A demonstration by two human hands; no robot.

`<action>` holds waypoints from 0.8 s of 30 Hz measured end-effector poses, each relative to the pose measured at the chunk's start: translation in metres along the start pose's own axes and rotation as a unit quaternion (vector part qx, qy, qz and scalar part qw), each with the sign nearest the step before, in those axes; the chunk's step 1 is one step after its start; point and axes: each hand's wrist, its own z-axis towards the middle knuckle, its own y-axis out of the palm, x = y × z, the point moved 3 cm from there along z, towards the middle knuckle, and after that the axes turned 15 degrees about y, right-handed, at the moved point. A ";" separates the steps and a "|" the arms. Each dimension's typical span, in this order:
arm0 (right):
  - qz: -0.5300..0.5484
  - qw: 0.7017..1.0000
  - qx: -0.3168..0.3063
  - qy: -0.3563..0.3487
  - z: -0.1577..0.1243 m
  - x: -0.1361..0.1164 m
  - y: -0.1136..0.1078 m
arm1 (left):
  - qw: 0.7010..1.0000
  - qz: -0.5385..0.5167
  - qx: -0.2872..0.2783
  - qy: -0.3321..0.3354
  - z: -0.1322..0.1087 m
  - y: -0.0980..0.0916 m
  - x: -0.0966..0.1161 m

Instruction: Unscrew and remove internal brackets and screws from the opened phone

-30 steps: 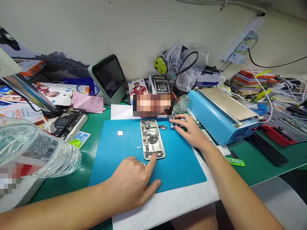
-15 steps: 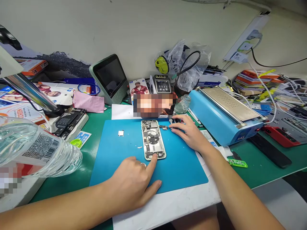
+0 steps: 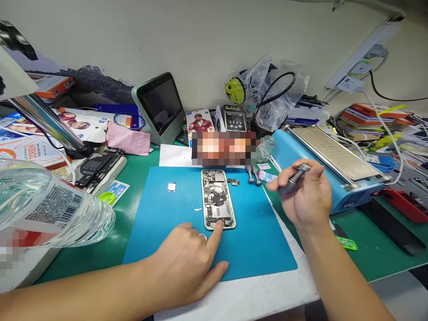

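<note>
An opened phone [image 3: 219, 203], its inner parts bare, lies on the blue mat. My left hand [image 3: 187, 258] presses its stretched index fingertip on the phone's lower end; thumb apart, other fingers curled, nothing held. Raised above the mat's right edge, my right hand [image 3: 306, 196] is closed round a dark grey screwdriver [image 3: 296, 177], whose tip is blurred. Two similar screwdrivers [image 3: 254, 175] lie at the mat's far edge. Beside the phone's top right is a small dark phone part [image 3: 233, 182]. A small silvery plate [image 3: 171, 187] rests to the left.
A large clear bottle [image 3: 67, 209] stands at the left, near a metal lamp post or stand. Behind the mat [image 3: 160, 232] are a display [image 3: 160, 107] and a glass jar [image 3: 265, 148]. A blue machine with a metal plate [image 3: 321, 156] takes up the right side.
My right hand has lifted from the far edge of the mat and moved right, now with a screwdriver in it. My left index finger stays on the phone. The view has shifted slightly.
</note>
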 end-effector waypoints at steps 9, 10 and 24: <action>-0.377 0.916 -0.136 0.004 0.012 -0.005 0.020 | 1.000 0.003 0.030 0.000 0.000 0.000 0.002; -0.446 0.882 -0.155 -0.005 0.014 -0.002 0.023 | 0.999 0.009 0.038 0.000 0.001 0.000 0.001; -0.557 0.816 -0.151 -0.035 0.008 0.031 0.032 | 0.990 0.074 0.119 0.023 0.002 0.008 -0.003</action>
